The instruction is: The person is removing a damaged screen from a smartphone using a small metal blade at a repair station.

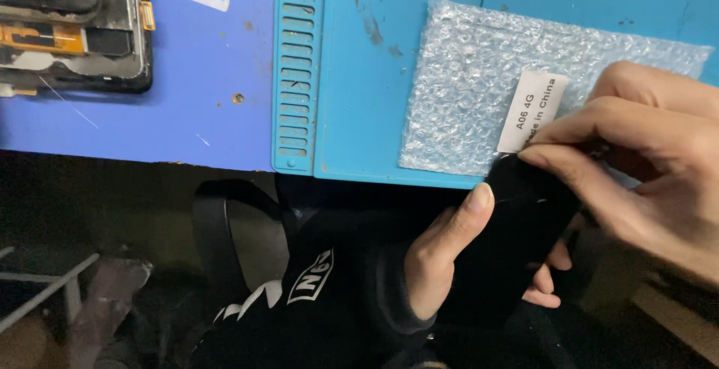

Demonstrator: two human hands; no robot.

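both hands grip black phone [517, 242] | left hand [449, 257] cradling; right hand [644, 159] pinching top edge | bubble-wrap pouch [487, 77] behind

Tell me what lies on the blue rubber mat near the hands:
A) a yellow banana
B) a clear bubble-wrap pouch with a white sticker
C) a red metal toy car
B: a clear bubble-wrap pouch with a white sticker lies on the blue rubber mat.

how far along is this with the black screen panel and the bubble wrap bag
Looks done: the flat black screen panel is out of the clear bubble wrap bag lying on the blue work mat. In hand: left hand holds it, right hand pinches its top corner. Left: the opened dark device lies apart, untouched.
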